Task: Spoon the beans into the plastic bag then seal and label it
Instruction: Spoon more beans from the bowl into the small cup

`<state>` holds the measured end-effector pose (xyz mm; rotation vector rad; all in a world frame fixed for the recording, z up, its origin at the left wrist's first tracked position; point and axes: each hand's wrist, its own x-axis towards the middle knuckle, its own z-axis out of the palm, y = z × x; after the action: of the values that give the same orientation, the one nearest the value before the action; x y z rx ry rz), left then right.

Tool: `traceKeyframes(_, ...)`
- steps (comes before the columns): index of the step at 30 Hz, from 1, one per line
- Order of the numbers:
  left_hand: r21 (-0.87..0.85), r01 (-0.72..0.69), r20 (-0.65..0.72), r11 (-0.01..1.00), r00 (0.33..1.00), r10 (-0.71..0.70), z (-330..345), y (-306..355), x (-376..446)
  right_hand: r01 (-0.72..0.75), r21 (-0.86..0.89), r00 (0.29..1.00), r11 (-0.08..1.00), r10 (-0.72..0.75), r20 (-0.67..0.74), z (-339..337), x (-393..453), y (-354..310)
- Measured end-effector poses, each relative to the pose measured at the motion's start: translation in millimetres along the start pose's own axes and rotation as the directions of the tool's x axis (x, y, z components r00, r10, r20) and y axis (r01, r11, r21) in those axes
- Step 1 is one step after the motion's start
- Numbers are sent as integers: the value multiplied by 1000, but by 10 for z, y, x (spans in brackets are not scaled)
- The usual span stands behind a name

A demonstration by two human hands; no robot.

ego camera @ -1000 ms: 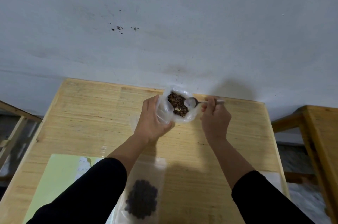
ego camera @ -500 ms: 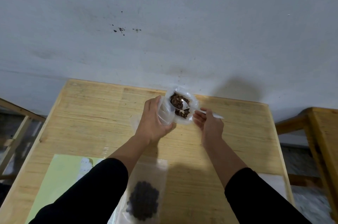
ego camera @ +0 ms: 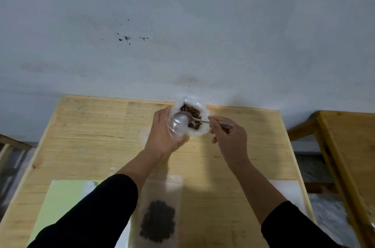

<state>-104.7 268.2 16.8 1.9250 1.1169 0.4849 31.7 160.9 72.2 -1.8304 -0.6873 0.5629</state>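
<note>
The shiny metal spoon [ego camera: 183,119], whose bowl was dipped among the brown beans [ego camera: 191,115] half a second ago, now sits lifted out at the near left rim of the crinkled clear plastic bag [ego camera: 199,132], its bowl showing bare. The right hand [ego camera: 228,136] pinching the handle has drawn back toward the person, its wrist turned so the handle points right.

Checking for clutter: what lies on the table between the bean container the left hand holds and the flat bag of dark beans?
Head view: only bare table, crossed by the left hand's forearm, between container and flat bag.
</note>
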Motion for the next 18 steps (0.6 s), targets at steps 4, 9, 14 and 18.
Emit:
traceKeyframes(4, -9, -42, -5, 999, 999, 42, -68, 14, -29, -55, -73, 998, 996, 55, 3, -89, -182, 56)
traceKeyframes(9, -18, -72, 13, 997, 997, 73, -91, 36, -49, -201, -122, 975, 972, 210, 68, -112, -387, 276)
traceKeyframes(14, -29, -93, 3, 995, 996, 93, -48, 124, -131, -297, 107, 951, 949, 304, -57, -233, -393, 425)
traceKeyframes(18, -32, -80, -42, 996, 996, 79, 51, 160, -224, -380, 76, 907, 922, 388, -162, -399, -172, 676)
